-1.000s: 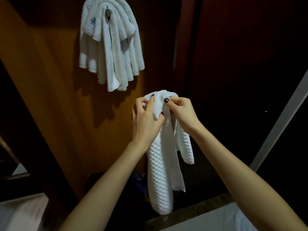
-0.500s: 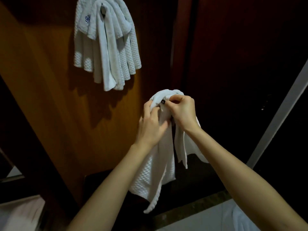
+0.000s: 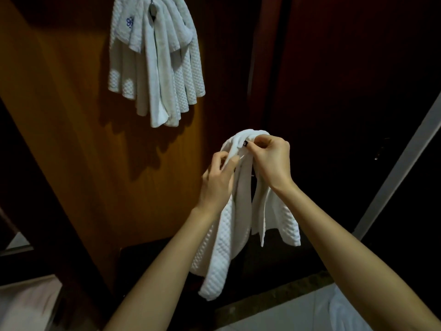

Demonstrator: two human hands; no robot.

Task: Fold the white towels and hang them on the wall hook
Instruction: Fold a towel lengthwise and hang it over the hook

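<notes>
Both hands — left [image 3: 218, 177], right [image 3: 270, 158] — pinch towel [image 3: 222, 247] (bunched top).

A warm orange-brown wooden wall panel [image 3: 71, 120] fills the left side and takes most of the light, its grain running upward. To its right the wood turns to a dark reddish-brown panel [image 3: 346, 80], dim and nearly black lower down, with a narrow dark vertical seam [image 3: 279, 68] between the two. A pale grey frame strip [image 3: 401, 168] slants across the right edge. Along the bottom lies a pale tiled floor [image 3: 269, 315], bordered by a dark speckled stone strip [image 3: 281, 295]. A pale, blurred surface [image 3: 23, 304] shows at lower left.
</notes>
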